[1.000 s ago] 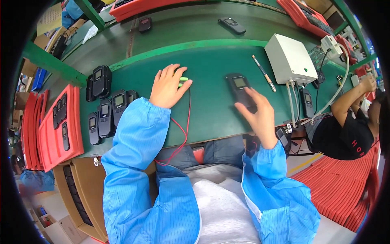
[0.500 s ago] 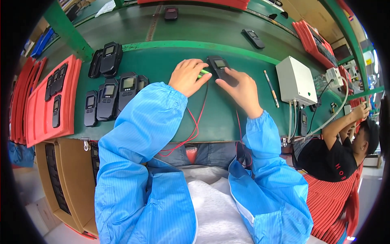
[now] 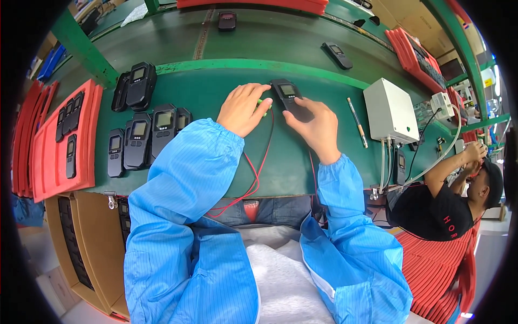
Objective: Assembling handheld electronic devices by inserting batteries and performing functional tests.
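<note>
A black handheld device with a small screen lies tilted on the green bench in front of me. My right hand closes around its lower right part, thumb on the near side and fingers over the other edge. Just left of the device, my left hand is closed on a small green piece, mostly hidden by the fingers. Its exact kind I cannot make out. A red lead and a darker one run from beneath that hand toward the bench's front edge. The left fingertips reach close to the device's upper left edge.
Several similar devices stand at the left, beside a red foam tray holding more. On the right are a pen and a white box with cables. Behind a green rail runs a conveyor. Another person sits far right.
The whole view has shifted slightly. Both hands and the device keep nearly the same places on the bench, and less of the green piece shows between the left fingers.
</note>
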`<state>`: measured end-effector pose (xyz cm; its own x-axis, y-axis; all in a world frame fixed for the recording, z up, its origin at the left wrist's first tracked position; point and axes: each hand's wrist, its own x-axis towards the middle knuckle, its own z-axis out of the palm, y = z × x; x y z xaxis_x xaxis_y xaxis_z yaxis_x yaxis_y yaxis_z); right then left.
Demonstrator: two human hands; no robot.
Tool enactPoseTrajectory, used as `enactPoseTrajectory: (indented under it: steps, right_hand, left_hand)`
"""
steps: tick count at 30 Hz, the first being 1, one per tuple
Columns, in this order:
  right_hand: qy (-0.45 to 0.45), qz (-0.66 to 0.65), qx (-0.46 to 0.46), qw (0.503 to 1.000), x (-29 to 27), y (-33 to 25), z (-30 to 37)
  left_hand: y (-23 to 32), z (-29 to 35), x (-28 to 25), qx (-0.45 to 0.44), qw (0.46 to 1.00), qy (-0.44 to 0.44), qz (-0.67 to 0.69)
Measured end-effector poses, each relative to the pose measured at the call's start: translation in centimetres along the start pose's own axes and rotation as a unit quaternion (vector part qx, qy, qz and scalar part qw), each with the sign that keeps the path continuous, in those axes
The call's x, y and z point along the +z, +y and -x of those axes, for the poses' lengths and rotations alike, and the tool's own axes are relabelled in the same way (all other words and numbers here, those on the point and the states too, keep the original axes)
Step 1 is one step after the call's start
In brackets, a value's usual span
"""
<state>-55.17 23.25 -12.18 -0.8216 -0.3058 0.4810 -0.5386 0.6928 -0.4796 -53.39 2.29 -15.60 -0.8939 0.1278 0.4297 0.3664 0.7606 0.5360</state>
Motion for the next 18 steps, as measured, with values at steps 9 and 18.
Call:
enactPoseTrajectory:
  steps: [9, 18]
  right_hand:
    - [0.011, 0.005, -0.018, 1.000, 0.0, 0.0, 0.1]
    - [0.027, -0.008, -0.019, 0.999, 0.0, -0.3, 0.0]
  left_hand:
    - [-0.4, 0.1, -1.3, 0.004, 0.999, -0.014, -0.052]
    - [-0.4, 2.2, -4.9, -0.075, 0.970, -0.064, -0.222]
